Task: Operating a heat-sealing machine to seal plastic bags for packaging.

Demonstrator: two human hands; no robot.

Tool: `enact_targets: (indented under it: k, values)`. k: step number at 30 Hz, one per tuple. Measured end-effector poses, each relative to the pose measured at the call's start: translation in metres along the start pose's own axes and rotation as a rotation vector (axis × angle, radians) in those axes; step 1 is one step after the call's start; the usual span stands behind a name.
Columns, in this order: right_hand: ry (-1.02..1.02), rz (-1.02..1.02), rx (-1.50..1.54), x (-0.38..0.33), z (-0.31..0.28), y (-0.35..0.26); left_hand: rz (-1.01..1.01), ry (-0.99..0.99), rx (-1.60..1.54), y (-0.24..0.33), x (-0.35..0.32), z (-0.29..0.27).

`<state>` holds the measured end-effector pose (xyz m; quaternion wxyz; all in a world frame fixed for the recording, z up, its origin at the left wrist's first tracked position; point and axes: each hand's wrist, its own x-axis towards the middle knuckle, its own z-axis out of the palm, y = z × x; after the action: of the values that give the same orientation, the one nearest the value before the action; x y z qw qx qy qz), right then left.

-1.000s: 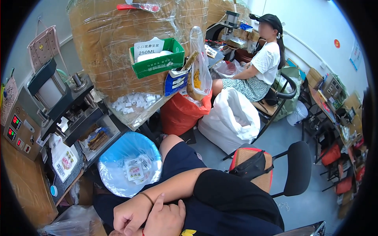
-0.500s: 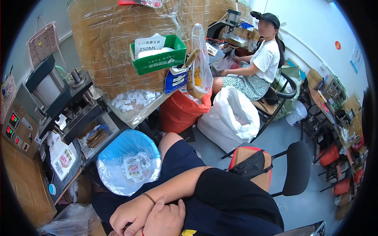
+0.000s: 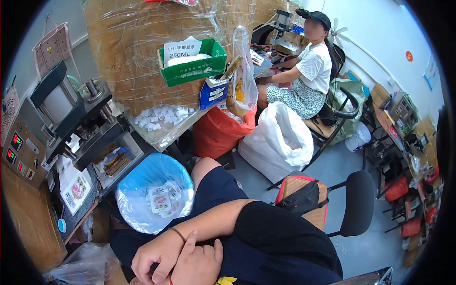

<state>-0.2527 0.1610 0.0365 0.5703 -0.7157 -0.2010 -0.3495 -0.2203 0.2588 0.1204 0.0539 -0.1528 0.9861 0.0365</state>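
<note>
Found right hand (image 3: 154, 256) with fingers (image 3: 142, 268) loosely bent over left hand (image 3: 197, 263), gripping nothing, both apparently parked idle in the lap; could not tell how far the left fingers were closed, cut off at the lower edge. Logged blue-lined bin (image 3: 128, 190) of small packets (image 3: 160, 199) just beyond the knee, under the press machine (image 3: 61, 118), probably to catch its output. Noted open floor only rightward, between white sack (image 3: 278, 142) and black chair (image 3: 358, 202).

The bin liner (image 3: 142, 185) was glossy blue plastic; the bale (image 3: 142, 47) wore clear shiny film; the press (image 3: 71, 118) was dull metal.
</note>
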Motion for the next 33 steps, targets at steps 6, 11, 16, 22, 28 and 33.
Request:
enact_targets:
  k: [6, 11, 16, 22, 28, 33]
  values:
    - [0.0, 0.264, 0.238, 0.012, 0.005, 0.014, -0.034, 0.021, 0.099, 0.004, 0.002, -0.008]
    - [-0.014, 0.107, -0.068, 0.011, 0.01, 0.017, -0.01, 0.005, 0.01, -0.001, 0.004, -0.006]
    - [-0.145, 0.071, 0.151, -0.002, -0.012, 0.009, 0.002, 0.031, 0.051, -0.003, 0.001, -0.009]
    - [0.026, -0.061, -0.27, 0.019, 0.009, 0.038, -0.014, 0.03, 0.091, 0.0, 0.005, -0.004]
    - [-0.121, 0.055, 0.007, 0.004, -0.009, 0.015, 0.032, 0.021, -0.009, -0.009, 0.0, -0.003]
    - [-0.048, 0.211, 0.393, 0.006, -0.015, 0.02, 0.027, 0.065, 0.005, -0.007, 0.0, -0.004]
